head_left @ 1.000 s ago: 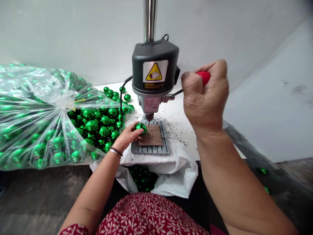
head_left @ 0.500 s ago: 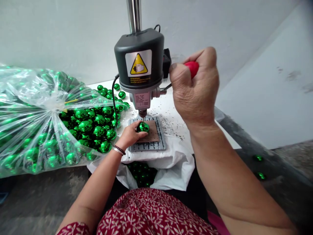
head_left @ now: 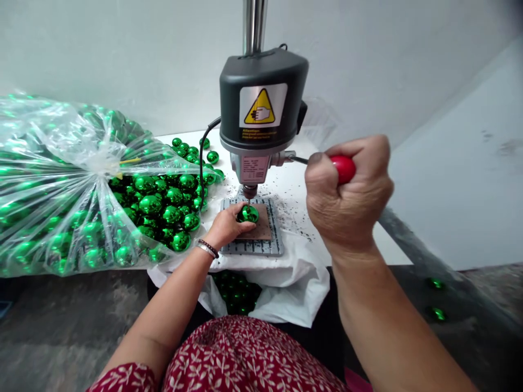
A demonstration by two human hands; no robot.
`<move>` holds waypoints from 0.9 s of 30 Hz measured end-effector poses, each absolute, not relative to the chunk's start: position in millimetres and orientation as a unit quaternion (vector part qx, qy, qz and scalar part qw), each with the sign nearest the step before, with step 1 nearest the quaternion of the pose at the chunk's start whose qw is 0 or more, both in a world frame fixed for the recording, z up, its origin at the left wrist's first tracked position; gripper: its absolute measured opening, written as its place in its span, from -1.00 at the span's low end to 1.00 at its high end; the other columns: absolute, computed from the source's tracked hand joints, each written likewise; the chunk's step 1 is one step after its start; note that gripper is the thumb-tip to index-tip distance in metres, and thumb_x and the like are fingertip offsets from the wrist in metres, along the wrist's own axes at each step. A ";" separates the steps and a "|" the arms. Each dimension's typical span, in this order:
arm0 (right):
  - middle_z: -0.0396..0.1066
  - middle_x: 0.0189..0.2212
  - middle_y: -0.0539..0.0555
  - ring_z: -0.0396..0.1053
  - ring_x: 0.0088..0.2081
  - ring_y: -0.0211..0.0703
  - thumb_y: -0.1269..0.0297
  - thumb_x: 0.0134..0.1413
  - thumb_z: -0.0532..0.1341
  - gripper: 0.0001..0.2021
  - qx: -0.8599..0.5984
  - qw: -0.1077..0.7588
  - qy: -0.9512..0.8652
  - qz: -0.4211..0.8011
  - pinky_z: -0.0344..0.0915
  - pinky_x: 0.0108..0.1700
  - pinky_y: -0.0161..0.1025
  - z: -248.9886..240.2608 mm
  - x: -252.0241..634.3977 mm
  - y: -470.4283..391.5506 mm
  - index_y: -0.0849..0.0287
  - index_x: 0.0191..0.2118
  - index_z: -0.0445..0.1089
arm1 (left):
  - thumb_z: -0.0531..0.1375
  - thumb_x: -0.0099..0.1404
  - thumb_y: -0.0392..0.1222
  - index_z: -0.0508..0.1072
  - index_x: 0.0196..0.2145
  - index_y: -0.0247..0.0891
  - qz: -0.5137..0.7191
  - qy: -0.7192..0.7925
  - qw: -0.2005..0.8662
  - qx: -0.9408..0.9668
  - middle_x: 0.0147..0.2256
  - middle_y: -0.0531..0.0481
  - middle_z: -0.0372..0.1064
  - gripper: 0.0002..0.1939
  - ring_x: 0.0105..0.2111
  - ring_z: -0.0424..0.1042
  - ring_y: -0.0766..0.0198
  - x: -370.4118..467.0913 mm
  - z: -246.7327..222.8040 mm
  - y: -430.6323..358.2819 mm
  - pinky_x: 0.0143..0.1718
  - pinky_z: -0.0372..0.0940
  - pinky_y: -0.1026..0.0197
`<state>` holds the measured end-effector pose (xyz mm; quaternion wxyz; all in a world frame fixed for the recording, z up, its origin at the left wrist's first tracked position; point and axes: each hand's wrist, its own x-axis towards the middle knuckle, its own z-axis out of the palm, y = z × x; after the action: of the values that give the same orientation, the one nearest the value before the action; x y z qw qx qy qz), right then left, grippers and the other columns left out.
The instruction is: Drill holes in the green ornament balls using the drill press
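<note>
Left hand: left hand (head_left: 229, 224), thumb and fingers closed around the sides of a ball; wrist with bracelets (head_left: 208, 248).
Ball: green, shiny ball (head_left: 247, 215), on the board, under the drill, in the left hand's grasp.
Right hand: right hand (head_left: 350, 190), in a fist around the red knob (head_left: 344, 169), to the right of the drill and higher than the left hand.
Lever: thin lever (head_left: 301, 160), running from the knob to the drill's right side.
Bit: thin bit (head_left: 249, 202), upright, at the ball's top; whether it has entered cannot be told.
Board: brown board (head_left: 263, 230), flat on the grey base (head_left: 276, 246), specks on both.
Drill: dark drill (head_left: 263, 73), yellow hand-warning label in front, steel column (head_left: 254, 27) above, black cord (head_left: 201, 158) at left.
Chips: dark chips (head_left: 297, 219), scattered on the white table (head_left: 300, 188), mostly right of the base.
Loose balls: green loose balls (head_left: 174, 197), heaped left of the base, a few farther back.
Bag: clear bag (head_left: 102, 163), gathered and tied, full of green balls, far left.
Cloth: white cloth (head_left: 296, 277), over the table's near edge, open around more green balls (head_left: 236, 294).
Stray balls: two green stray balls (head_left: 438, 314), low at right, past the table.
</note>
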<state>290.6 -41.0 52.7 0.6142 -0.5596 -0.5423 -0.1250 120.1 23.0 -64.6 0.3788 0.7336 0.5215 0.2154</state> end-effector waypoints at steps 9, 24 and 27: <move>0.17 -0.53 -0.08 0.18 -0.49 -0.38 0.21 0.15 0.13 -0.87 -0.558 0.618 -0.527 -0.170 0.22 -0.39 -0.32 26.0 288.9 -45.0 0.09 -0.36 0.17 | 0.41 0.10 -0.17 0.41 0.23 -0.18 0.234 0.514 0.378 0.733 0.13 -0.10 0.47 -0.28 0.13 0.43 0.01 119.9 -70.5 23.4 0.22 0.26 0.04; 0.28 -0.48 -0.08 0.27 -0.45 -0.39 0.33 0.15 0.14 -0.95 -0.470 0.657 -0.552 -0.208 0.23 -0.38 -0.36 -6.8 285.8 -42.5 0.11 -0.30 0.21 | 0.40 0.08 -0.20 0.42 0.21 -0.23 0.242 0.503 0.400 0.727 0.05 -0.11 0.51 -0.29 0.02 0.47 0.07 121.0 -70.0 23.8 0.14 0.31 0.08; 0.27 -0.48 -0.06 0.25 -0.45 -0.39 0.25 0.14 0.15 -0.89 -0.477 0.665 -0.536 -0.205 0.21 -0.39 -0.34 13.2 289.6 -34.4 0.15 -0.34 0.21 | 0.39 0.08 -0.18 0.45 0.16 -0.22 0.242 0.500 0.396 0.731 -0.05 -0.06 0.54 -0.35 -0.06 0.48 0.11 122.0 -68.2 23.1 0.05 0.34 0.12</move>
<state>289.6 -34.4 13.2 0.6655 -0.4766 -0.5365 -0.2054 122.0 23.1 -68.2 0.3960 0.7311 0.5000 0.2424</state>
